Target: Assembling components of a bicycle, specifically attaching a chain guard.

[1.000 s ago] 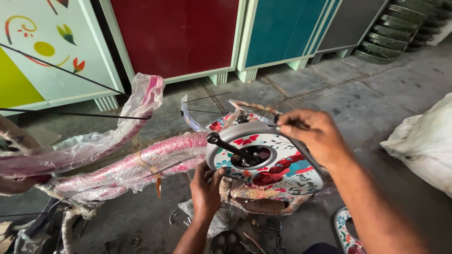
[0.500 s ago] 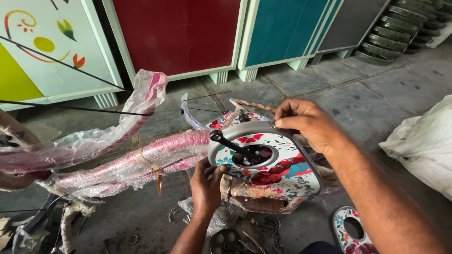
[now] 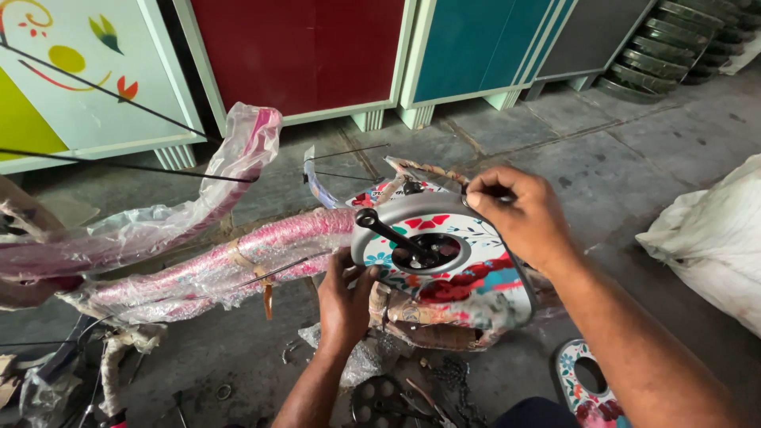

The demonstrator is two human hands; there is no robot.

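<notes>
The floral chain cover (image 3: 468, 261) lay flat against the plastic-wrapped pink bicycle frame (image 3: 214, 265), which rested on the concrete floor (image 3: 602, 158) with its long axis running left to right. My right hand (image 3: 519, 218) sat at the cover's far rim, fingers (image 3: 483, 190) pinched on something small there that I could not make out. My left hand (image 3: 345, 297) clenched the cover's near-left edge, just below the black crank arm (image 3: 388, 230).
</notes>
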